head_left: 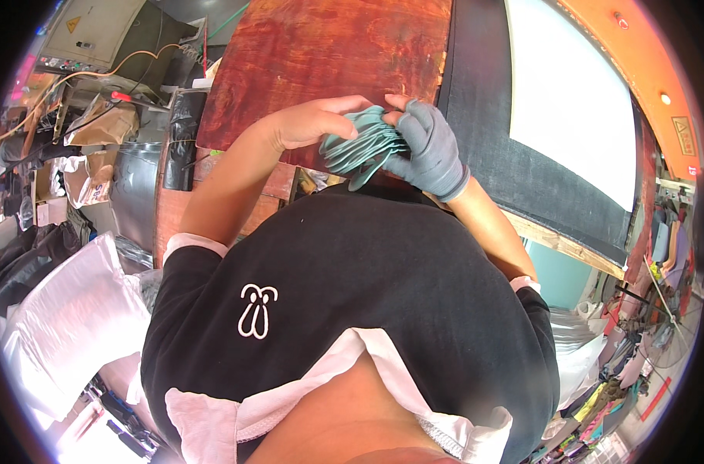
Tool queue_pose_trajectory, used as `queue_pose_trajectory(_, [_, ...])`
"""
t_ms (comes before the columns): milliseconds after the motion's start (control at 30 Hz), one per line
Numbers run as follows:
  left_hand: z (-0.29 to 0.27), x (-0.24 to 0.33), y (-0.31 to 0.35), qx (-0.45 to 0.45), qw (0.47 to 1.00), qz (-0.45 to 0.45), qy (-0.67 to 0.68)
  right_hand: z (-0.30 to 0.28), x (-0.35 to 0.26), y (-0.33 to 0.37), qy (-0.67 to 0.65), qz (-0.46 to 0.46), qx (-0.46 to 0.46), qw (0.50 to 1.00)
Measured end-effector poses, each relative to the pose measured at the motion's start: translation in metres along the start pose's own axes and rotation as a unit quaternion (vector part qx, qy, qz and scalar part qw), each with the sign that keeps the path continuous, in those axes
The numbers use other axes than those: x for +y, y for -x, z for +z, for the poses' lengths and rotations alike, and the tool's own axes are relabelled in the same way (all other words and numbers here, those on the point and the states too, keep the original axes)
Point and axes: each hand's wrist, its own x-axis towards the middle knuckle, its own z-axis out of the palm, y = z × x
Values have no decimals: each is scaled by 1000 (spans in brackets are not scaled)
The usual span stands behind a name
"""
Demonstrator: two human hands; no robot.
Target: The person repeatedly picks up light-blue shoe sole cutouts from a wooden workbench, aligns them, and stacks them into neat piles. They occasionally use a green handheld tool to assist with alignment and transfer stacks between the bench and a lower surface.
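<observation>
Between my hands, close to my chest, is a thick stack of thin teal flat pieces [359, 148] with rounded edges; their material is unclear. The pieces are fanned in layers, and one sticks out below the others. My left hand [311, 124] is bare and grips the stack from the left, thumb on top. On the right side, my right hand [435, 153] wears a grey glove with bare fingertips showing, and its fingers curl round the stack's right edge. The undersides of both grips are hidden.
A reddish-brown wooden board [321, 58] lies just beyond my hands. To its right is a dark work surface [475, 124] with a white sheet [568, 100], beside an orange machine frame [673, 93]. Black rolled plastic [183, 143] and clear-wrapped bundles [73, 309] stand left.
</observation>
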Motion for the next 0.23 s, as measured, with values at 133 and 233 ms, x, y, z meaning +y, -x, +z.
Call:
queue_pose_trajectory(133, [-3,3,-3,-47,998,-10,-31,1,-1,3,11,-15,2,1000])
queue_pose_trajectory(233, [-3,6,-4,-51,997,-7,-64,5,-1,5,17,-13,21,1000])
